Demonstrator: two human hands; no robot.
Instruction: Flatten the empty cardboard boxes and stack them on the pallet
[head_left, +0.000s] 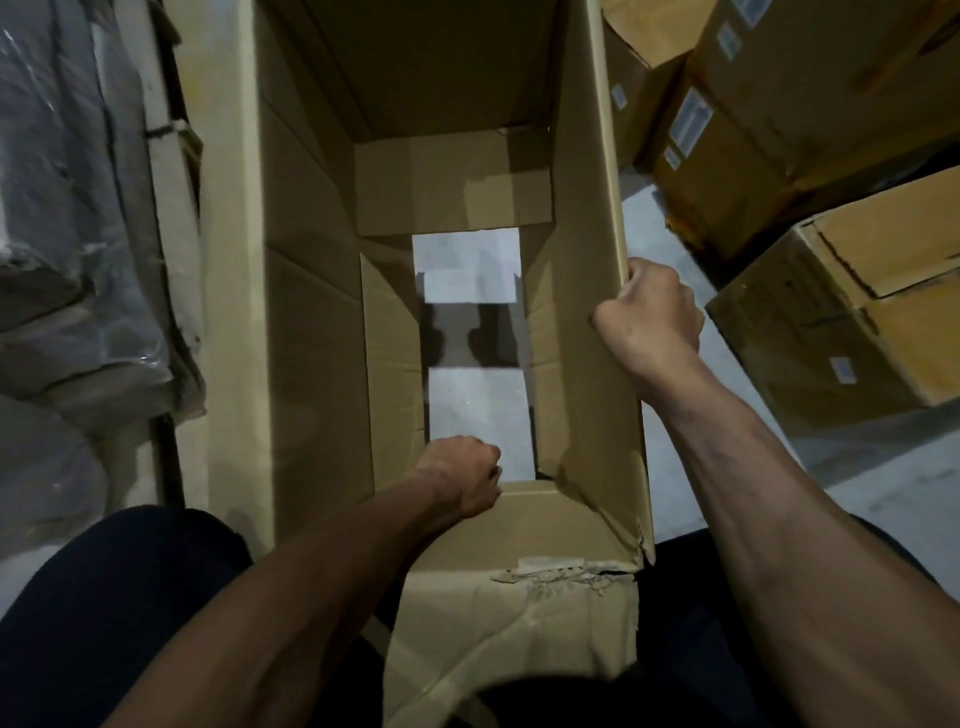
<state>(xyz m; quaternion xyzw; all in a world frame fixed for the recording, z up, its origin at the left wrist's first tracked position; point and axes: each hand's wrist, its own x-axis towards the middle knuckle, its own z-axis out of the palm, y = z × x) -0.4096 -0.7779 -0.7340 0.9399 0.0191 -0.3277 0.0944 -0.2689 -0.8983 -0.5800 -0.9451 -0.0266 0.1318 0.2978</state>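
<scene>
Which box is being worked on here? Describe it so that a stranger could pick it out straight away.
It is the tall open cardboard box in the middle, right before the person, between the plastic-wrapped bundles and the closed labelled cartons. Both hands grip it, the left hand and the right hand. Only this one shows grey floor through its bottom.

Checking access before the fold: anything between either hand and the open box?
Nothing visible. Both hands are already on the open box: the right hand grips the top edge of its right wall, and the left hand holds the near flap's edge. The pallet is not in view, so the path there cannot be judged.
</scene>
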